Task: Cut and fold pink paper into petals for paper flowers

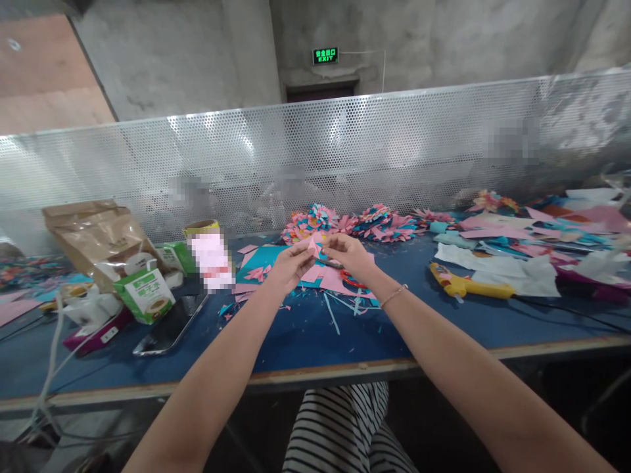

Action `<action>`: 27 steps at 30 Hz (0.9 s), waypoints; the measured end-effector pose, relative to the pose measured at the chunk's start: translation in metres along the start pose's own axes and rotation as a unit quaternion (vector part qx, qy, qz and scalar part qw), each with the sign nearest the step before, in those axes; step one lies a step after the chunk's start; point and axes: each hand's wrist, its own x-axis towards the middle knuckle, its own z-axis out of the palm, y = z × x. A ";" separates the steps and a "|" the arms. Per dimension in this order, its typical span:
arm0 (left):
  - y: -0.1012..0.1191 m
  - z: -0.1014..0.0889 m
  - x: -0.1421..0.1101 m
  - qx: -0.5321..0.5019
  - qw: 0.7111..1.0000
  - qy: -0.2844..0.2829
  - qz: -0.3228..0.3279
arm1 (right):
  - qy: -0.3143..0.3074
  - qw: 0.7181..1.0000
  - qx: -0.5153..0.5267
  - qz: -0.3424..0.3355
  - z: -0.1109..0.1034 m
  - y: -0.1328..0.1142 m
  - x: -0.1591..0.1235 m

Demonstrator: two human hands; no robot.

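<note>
My left hand (pixel 294 265) pinches a small piece of folded pink paper (pixel 314 246) above the table. From the other side my right hand (pixel 349 252) has its fingers closed at the paper's edge, and a bit of blue shows by its fingertips. Beneath the hands lie blue paper sheets (pixel 269 256) and pink paper sheets (pixel 336 280). Scissors with red handles (pixel 351 279) rest on them, partly hidden by my right hand. Just behind is a heap of pink and blue paper flowers (pixel 315 220).
A yellow glue gun (pixel 470 287) lies at right beside white tissues (pixel 522 272). At left stand a brown paper bag (pixel 98 236), a green-and-white box (pixel 145 294) and a phone (pixel 170 326). Paper strips (pixel 332 314) litter the blue table (pixel 305 348); a perforated metal screen (pixel 345 151) stands behind.
</note>
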 end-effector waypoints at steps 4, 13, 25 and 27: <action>-0.001 0.001 -0.001 -0.002 1.000 -0.005 0.002 | -0.014 1.000 0.012 0.001 0.000 -0.001 -0.001; -0.001 0.004 -0.003 0.004 1.000 0.001 0.004 | -0.014 1.000 -0.006 -0.006 0.000 0.000 -0.001; -0.001 0.004 -0.002 -0.002 1.000 0.015 -0.008 | -0.019 1.000 0.012 -0.004 0.001 -0.002 -0.002; -0.002 0.003 -0.002 -0.003 1.000 0.014 -0.010 | -0.014 1.000 0.001 -0.003 0.001 -0.002 -0.002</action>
